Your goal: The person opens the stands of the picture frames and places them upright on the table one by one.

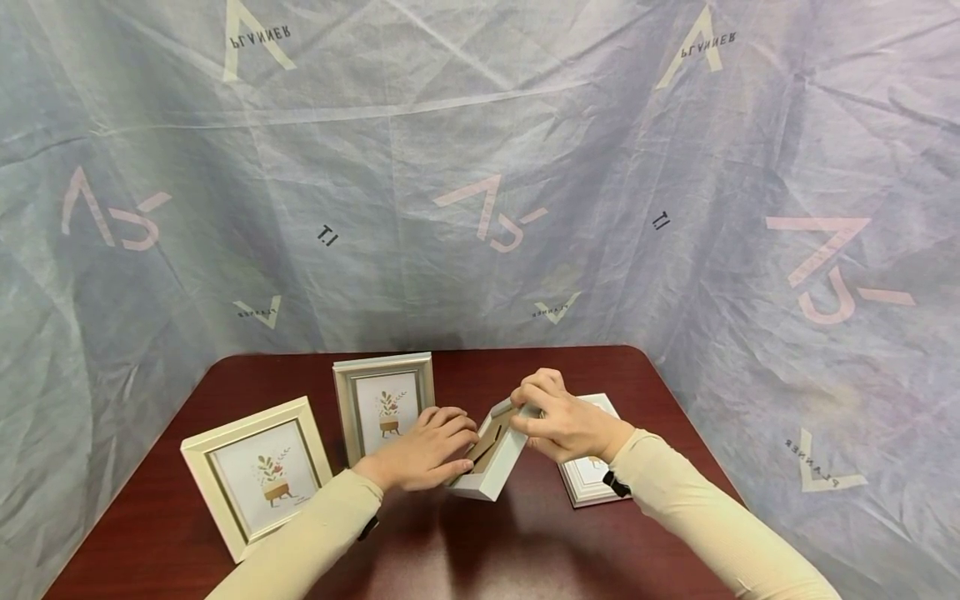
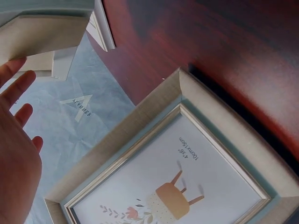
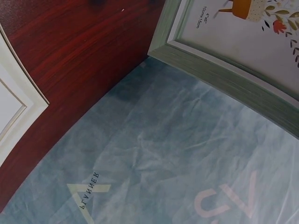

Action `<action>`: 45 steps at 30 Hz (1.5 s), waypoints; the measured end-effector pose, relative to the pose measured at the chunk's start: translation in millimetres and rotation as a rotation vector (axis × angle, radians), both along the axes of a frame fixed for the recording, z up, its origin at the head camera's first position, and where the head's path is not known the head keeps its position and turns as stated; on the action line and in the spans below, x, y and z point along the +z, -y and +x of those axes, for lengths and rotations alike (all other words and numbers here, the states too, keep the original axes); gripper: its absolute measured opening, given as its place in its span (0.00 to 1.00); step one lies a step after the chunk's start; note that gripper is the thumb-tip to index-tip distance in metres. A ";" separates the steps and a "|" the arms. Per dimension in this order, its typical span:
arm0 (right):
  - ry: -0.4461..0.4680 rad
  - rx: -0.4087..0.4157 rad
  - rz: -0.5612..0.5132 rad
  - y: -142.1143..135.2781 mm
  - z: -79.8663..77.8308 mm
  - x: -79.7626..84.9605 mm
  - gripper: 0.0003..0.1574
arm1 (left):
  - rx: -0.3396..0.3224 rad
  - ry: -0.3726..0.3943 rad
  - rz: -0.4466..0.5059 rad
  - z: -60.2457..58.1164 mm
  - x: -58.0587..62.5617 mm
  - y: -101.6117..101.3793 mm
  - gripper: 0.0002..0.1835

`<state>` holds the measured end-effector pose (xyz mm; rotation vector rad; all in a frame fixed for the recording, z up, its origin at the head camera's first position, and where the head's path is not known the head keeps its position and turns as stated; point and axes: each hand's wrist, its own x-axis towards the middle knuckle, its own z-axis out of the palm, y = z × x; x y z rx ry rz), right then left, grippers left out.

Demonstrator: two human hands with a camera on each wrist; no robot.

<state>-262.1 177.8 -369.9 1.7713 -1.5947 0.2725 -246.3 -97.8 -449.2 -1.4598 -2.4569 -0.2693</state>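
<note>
A picture frame with a pale rim and brown backing board is tilted up over the table, its back toward me. My right hand grips its far upper edge with curled fingers and thumb. My left hand lies at its left side, fingers rather straight, thumb at the near corner. In the left wrist view, fingertips of the left hand reach the brown board. The right wrist view shows the printed front of the held frame; the right hand itself is out of that view.
A silver frame stands behind my left hand, and a cream frame stands at the left. A white frame lies beneath my right wrist. The dark red table ends at a grey printed cloth.
</note>
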 end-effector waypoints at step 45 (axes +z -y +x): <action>0.033 -0.067 -0.021 -9.2 1.1 0.8 0.20 | 0.257 -0.007 0.185 9.1 27.4 49.4 0.31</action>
